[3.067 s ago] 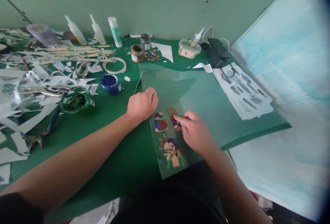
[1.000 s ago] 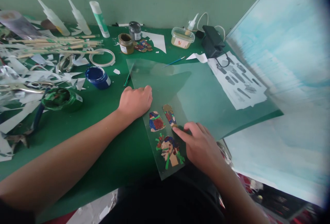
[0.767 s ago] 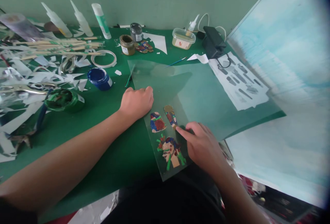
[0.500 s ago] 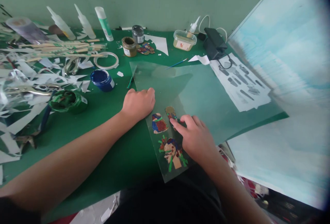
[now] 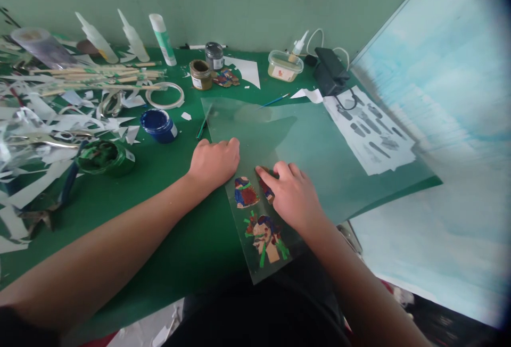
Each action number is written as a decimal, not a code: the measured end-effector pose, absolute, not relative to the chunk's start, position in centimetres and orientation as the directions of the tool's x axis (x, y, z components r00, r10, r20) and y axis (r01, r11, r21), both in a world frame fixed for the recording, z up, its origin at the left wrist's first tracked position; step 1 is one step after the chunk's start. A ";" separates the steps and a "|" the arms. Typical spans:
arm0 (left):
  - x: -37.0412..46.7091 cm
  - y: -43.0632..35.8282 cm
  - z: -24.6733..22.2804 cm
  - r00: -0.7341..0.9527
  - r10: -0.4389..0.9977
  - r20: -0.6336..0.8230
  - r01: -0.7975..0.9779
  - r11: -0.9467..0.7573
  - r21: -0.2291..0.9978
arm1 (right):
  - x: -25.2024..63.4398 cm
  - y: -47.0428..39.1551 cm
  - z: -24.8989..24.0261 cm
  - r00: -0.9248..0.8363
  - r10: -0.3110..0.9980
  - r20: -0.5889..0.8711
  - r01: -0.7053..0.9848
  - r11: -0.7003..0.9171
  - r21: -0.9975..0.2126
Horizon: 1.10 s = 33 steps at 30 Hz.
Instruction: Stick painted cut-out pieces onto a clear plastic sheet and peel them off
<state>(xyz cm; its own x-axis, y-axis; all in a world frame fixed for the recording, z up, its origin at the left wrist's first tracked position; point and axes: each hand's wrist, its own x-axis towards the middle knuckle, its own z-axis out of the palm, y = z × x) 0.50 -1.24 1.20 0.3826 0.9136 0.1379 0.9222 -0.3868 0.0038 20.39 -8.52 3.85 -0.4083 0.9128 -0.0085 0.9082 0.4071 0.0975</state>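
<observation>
My left hand (image 5: 215,162) is a closed fist resting on the left edge of a clear plastic sheet (image 5: 311,145). With its index finger stretched out, my right hand (image 5: 293,192) presses on a small painted piece (image 5: 268,192), which its fingers partly cover. Left of that lies a red and blue painted piece (image 5: 246,192) with a green stripe. Nearer to me on the sheet is a painted head-shaped piece (image 5: 265,234) with green strips around it.
Blue (image 5: 159,126) and green (image 5: 104,158) paint jars, pliers (image 5: 66,187) and paper scraps (image 5: 40,123) lie left. Behind are glue bottles (image 5: 96,38), brown (image 5: 200,75) and grey (image 5: 214,56) jars, and a plastic tub (image 5: 285,66). Printed sheets (image 5: 371,134) lie right.
My right hand has slid a little away from me and to the left, so its index finger now covers the top of the small painted piece. My left hand is still.
</observation>
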 end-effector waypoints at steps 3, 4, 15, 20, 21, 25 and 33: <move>0.5 -1.2 1.2 0.386 0.913 0.130 0.921 -0.390 0.005 | 20.9 -8.5 3.7 -0.395 0.918 -0.008 0.914 0.394 0.101; 0.4 -1.2 1.2 0.385 0.914 0.126 0.921 -0.389 0.004 | 21.2 -8.5 3.7 -0.388 0.922 -0.005 0.916 0.386 0.106; 0.5 -1.1 1.0 0.387 0.909 0.152 0.921 -0.387 -0.034 | 21.3 -8.7 3.3 -0.377 0.926 0.020 0.920 0.373 0.119; 0.4 -1.2 1.2 0.375 0.919 0.125 0.926 -0.378 0.002 | 22.2 -9.7 3.7 -0.375 0.927 -0.004 0.921 0.373 0.107; 0.5 -1.2 1.2 0.371 0.921 0.118 0.927 -0.375 0.012 | 22.6 -10.0 3.8 -0.383 0.924 -0.005 0.918 0.381 0.106; 0.5 -1.1 1.1 0.367 0.922 0.120 0.928 -0.373 0.023 | 23.1 -10.5 4.0 -0.409 0.913 0.015 0.909 0.405 0.097; 0.5 -1.2 1.4 0.380 0.916 0.128 0.924 -0.382 -0.011 | 22.6 -10.2 3.6 -0.404 0.915 0.002 0.914 0.404 0.036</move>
<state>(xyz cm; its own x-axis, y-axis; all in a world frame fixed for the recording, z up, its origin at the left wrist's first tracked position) 0.46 -1.18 1.39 0.3804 0.9159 0.1284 0.9240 -0.3823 -0.0105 22.59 -10.24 3.64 -0.4043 0.9146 0.0023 0.9141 0.4039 0.0360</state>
